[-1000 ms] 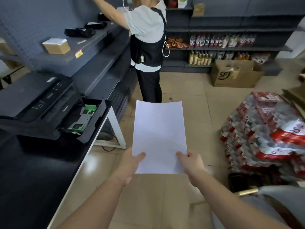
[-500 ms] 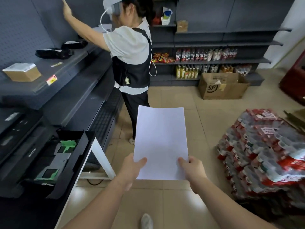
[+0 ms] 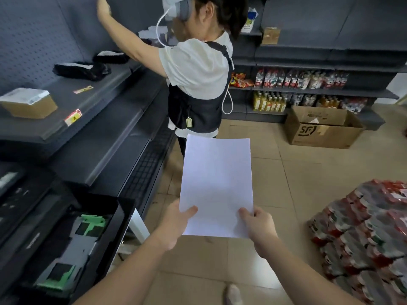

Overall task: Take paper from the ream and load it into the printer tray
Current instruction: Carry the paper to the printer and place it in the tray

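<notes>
Paper (image 3: 217,186) held by both hands beside open printer tray (image 3: 72,249).

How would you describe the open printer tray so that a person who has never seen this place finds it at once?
Look along the dark counter at the lower left, below the grey shelves. The printer tray juts out there from the black printer, left of the white paper that both hands hold. Its bright green guides set it apart: nothing else nearby is green.
</notes>
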Motion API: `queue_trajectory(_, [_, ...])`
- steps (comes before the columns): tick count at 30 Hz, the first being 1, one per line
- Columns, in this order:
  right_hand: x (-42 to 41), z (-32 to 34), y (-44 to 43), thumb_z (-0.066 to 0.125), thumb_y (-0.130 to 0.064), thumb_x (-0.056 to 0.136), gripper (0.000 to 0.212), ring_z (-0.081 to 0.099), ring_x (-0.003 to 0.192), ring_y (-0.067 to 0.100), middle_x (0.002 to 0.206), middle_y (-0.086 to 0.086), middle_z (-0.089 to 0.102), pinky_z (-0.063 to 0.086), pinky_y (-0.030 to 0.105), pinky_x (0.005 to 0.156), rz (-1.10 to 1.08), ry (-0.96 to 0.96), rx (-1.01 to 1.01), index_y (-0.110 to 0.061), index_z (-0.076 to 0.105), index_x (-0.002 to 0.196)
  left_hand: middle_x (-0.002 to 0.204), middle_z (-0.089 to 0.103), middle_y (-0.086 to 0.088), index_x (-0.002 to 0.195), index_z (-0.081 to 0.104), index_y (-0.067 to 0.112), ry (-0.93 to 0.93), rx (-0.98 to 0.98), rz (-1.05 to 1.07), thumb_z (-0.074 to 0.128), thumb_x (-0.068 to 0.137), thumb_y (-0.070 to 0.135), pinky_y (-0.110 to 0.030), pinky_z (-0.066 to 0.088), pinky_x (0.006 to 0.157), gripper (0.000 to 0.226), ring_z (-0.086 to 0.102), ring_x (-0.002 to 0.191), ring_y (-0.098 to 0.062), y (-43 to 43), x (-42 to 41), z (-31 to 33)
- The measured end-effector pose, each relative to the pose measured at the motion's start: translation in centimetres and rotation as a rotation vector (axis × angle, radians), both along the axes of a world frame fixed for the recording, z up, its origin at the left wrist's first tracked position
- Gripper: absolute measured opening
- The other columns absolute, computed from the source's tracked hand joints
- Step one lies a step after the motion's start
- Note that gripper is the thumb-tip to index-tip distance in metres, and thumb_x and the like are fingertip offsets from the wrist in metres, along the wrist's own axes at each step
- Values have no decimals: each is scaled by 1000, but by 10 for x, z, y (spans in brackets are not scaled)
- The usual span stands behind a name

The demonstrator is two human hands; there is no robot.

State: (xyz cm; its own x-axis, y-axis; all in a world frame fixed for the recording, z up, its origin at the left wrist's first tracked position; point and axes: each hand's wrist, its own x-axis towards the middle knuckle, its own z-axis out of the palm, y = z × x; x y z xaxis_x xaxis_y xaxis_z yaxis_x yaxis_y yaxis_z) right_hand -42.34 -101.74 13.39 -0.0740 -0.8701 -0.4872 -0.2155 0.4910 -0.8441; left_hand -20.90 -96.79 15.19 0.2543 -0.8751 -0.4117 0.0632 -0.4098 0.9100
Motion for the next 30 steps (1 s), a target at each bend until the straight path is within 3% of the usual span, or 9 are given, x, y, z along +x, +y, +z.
queue_trajectory(3, [42,-6,-31,62,-30,81,36,49,64,21,74,6,51,39,33,60,122,31,-11,5,54,85,103,71,15,100,66,31,-74,19,124,63,94,21,-19,46,71,11,62,92,2,-7,37,-7])
queue_trajectory(6, [92,-7,-62,62,-29,86,32,53,63,24,74,7,58,44,31,59,297,69,-33,2,62,92,103,75,6,102,69,27,-70,77,282,67,91,27,-38,56,85,11,69,93,-14,-2,76,-12])
queue_trajectory(9, [142,-6,-85,61,-27,90,22,65,69,26,80,8,69,51,33,63,533,105,-112,-6,69,92,102,78,2,106,71,22,6,103,447,70,90,25,-48,59,86,16,74,93,-21,12,106,-14])
queue_trajectory(12, [190,-2,-98,61,-23,92,14,67,82,29,90,14,71,54,39,73,747,45,-94,-10,68,88,103,78,-1,109,71,19,81,85,639,69,91,19,-45,62,77,18,76,89,-23,30,122,-15])
queue_trajectory(15, [229,-6,-104,63,-23,91,16,61,75,24,81,12,69,47,35,66,934,43,-104,-11,67,81,103,78,-3,111,70,14,151,73,845,68,91,12,-34,61,61,20,76,86,-23,50,126,-17])
queue_trajectory(18, [262,-12,-100,64,-29,88,17,64,74,21,79,4,71,52,35,71,1100,73,-108,-15,67,78,106,78,-1,113,70,15,166,76,1032,70,89,12,-33,61,68,24,75,92,-22,69,120,-23])
queue_trajectory(21, [286,-21,-85,62,-20,91,15,60,69,18,81,7,72,45,31,62,1253,82,-105,-13,66,78,105,78,3,109,72,24,146,133,1172,68,89,14,-34,60,77,22,75,91,-16,89,108,-27])
queue_trajectory(24, [304,-36,-67,63,-19,90,11,69,80,26,87,10,75,55,39,74,1369,94,-74,-13,67,82,102,78,4,110,72,22,158,203,1291,68,85,16,-45,58,89,25,74,93,-20,106,102,-36])
queue_trajectory(30, [335,-62,-42,63,-17,92,14,69,79,19,86,-1,74,54,33,72,1460,158,-65,-22,67,79,100,77,2,108,70,19,220,315,1391,66,84,14,-43,58,88,25,73,92,-21,124,114,-61])
